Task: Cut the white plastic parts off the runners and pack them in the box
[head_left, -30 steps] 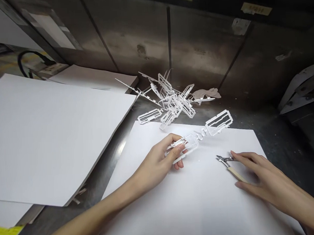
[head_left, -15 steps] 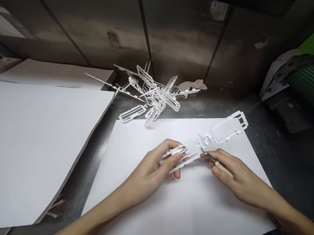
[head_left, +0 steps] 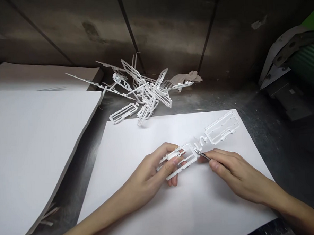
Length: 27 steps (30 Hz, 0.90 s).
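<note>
My left hand is closed around the near end of a white plastic moulded frame, with the thumb on top and fingers underneath. A curly white runner links this frame to a second white frame at the upper right, over the paper. My right hand is closed on small metal-tipped nippers. Their tip touches the frame's right end, where the runner joins it. Most of the handle is hidden inside my right hand.
Under my hands lies a white paper sheet on a dark metal table. Behind it is a tangled pile of white plastic frames, with a crumpled pale glove alongside. A white stack of sheets stands left; green-ribbed equipment stands right.
The view has shifted slightly to the right. The nippers' tip has moved against the frame's end, and their cream handle has disappeared into my right hand. My left hand keeps its hold.
</note>
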Available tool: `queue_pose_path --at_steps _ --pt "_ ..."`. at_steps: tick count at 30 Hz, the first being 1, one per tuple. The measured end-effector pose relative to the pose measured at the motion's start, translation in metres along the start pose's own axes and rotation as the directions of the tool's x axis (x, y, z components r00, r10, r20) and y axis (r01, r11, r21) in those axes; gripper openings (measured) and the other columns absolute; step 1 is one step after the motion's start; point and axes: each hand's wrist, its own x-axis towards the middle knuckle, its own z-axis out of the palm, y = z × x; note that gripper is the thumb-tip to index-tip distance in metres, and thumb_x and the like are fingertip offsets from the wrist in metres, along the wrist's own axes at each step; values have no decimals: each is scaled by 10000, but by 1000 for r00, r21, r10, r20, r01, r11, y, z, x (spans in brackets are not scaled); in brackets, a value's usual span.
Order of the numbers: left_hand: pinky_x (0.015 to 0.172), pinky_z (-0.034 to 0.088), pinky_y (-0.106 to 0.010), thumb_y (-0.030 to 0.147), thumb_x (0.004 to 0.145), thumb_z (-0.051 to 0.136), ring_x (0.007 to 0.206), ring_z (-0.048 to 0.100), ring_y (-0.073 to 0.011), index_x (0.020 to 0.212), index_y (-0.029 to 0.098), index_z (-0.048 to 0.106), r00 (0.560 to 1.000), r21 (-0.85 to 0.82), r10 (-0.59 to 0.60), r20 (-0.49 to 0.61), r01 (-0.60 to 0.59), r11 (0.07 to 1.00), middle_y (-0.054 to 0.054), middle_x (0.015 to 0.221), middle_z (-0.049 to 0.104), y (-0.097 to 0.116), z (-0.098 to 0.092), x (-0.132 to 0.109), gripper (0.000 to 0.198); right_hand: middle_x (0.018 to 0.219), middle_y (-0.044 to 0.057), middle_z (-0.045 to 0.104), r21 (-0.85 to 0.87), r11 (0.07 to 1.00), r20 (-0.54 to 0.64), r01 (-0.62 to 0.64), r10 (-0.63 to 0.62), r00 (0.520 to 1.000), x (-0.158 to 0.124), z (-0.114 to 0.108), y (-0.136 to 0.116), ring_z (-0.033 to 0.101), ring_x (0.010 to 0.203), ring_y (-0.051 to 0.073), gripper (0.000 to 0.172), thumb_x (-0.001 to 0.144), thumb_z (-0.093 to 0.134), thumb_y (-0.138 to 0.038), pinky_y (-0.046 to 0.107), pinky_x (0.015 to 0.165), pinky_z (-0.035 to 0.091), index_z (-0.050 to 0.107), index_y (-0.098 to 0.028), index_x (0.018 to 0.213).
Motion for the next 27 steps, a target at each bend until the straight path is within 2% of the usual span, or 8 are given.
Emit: queue_pose_path --at_steps 3,5,9,11,17,21,24,27 --pt "701 505 -249 486 1050 499 688 601 -135 1120 237 597 999 4 -26 18 26 1000 26 760 618 -1 2 1 276 1014 30 692 -28 1000 -2 14 -14 1000 1 2 -2 639 928 204 408 1127 311 -483 354 842 466 626 -247 1017" --pt "707 527 -258 484 1035 528 732 623 -140 1163 248 580 1000 37 -11 -13 11 999 1 890 651 -3 2 1 273 901 22 659 -51 998 -16 23 -23 1000 1 3 -2 606 813 190 411 1127 300 -469 341 759 445 576 -234 934" --pt "722 562 -265 442 867 786 810 652 -151 1250 274 510 981 238 125 -147 -87 967 -36 1116 650 -11 2 2 500 790 -1 568 -72 997 -31 1 -3 1000 1 4 -1 525 697 172 431 1124 270 -483 325 677 388 464 -236 829" --pt "695 566 -262 400 836 817 757 646 -139 1230 269 500 970 320 184 -157 -127 939 -25 1078 645 -16 2 3 523 794 -1 563 -80 997 -18 -17 15 1000 0 5 0 518 694 172 431 1124 256 -484 325 672 372 453 -238 831" --pt "636 551 -247 330 910 736 673 609 -113 1239 273 486 941 424 325 -96 -257 868 -2 1011 652 -24 7 4 417 772 -8 560 -113 992 24 -63 66 998 -5 8 0 520 675 172 441 1117 250 -514 329 655 348 454 -241 838" --pt "653 551 -254 344 916 728 682 617 -119 1254 280 483 940 471 329 -88 -252 845 4 1009 663 -24 7 2 422 727 -15 552 -119 989 5 -82 83 997 -7 11 -1 532 652 170 446 1113 260 -513 322 634 350 478 -241 835" --pt "718 568 -273 356 914 721 788 672 -151 1271 284 486 941 514 326 -95 -234 825 -3 1027 687 -23 6 1 433 711 -25 558 -110 993 -48 -50 45 998 -6 12 -2 525 627 155 429 1116 291 -488 305 610 362 502 -240 838" --pt "737 585 -289 352 893 721 862 710 -182 1263 275 501 925 571 342 -167 -192 798 -14 1051 703 -23 1 2 437 703 -34 556 -98 994 -192 50 -68 979 -2 10 2 520 606 140 380 1114 348 -455 285 593 391 552 -240 876"
